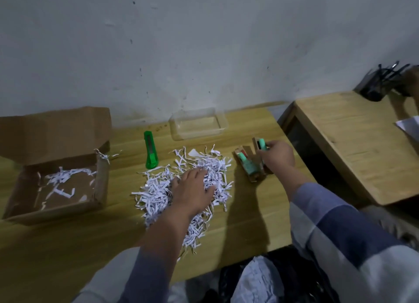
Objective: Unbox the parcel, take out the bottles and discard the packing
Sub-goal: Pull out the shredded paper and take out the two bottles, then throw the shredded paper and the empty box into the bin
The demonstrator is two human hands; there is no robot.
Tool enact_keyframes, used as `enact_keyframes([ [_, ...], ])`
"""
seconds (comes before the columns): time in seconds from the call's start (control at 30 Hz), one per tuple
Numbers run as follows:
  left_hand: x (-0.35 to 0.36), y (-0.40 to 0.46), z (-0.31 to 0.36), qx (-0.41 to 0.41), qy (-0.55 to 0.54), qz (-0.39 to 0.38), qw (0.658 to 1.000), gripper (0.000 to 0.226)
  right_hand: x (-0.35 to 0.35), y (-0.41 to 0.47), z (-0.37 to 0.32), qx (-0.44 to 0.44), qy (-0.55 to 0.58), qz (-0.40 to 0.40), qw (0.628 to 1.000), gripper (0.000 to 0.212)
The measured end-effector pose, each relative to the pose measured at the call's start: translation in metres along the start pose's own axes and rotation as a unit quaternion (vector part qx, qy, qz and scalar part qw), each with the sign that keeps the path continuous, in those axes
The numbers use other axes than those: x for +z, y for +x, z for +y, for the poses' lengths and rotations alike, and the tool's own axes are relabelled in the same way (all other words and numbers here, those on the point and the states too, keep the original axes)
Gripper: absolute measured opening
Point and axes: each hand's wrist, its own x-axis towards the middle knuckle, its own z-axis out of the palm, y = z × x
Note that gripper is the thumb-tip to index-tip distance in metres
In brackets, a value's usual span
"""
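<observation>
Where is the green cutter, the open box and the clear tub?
green cutter [151,152]: head view, middle of its body.
open box [101,180]: head view, right wall.
clear tub [223,123]: head view, right rim.

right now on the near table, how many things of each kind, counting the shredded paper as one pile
open cardboard box: 1
green utility knife: 1
clear plastic tray: 1
pile of shredded paper: 1
small cardboard packs with mint-capped bottles: 2
total: 6
</observation>
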Motion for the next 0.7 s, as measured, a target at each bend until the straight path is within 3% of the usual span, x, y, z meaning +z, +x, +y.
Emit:
enact_keyframes([
  [0.33, 0.011, 0.003, -0.006, 0.01, 0.001, 0.044, 0.999, 0.056, 0.025, 0.019, 0.013, 0.005, -0.057, -0.034, 0.998, 0.046],
  [0.5, 0.002, -0.003, -0.01, 0.017, -0.024, 0.089, 0.996, 0.046, 0.035, 0.0, -0.011, -0.166, -0.111, 0.009, 0.98, 0.032],
  [0.6, -0.007, -0.006, -0.017, 0.015, -0.016, 0.108, 0.994, 0.045, 0.059, -0.014, -0.03, -0.265, -0.103, -0.058, 0.957, 0.025],
  [0.7, -0.013, -0.013, -0.033, 0.005, -0.007, 0.129, 0.992, 0.049, 0.086, -0.02, -0.041, -0.301, -0.11, -0.16, 0.934, 0.036],
])
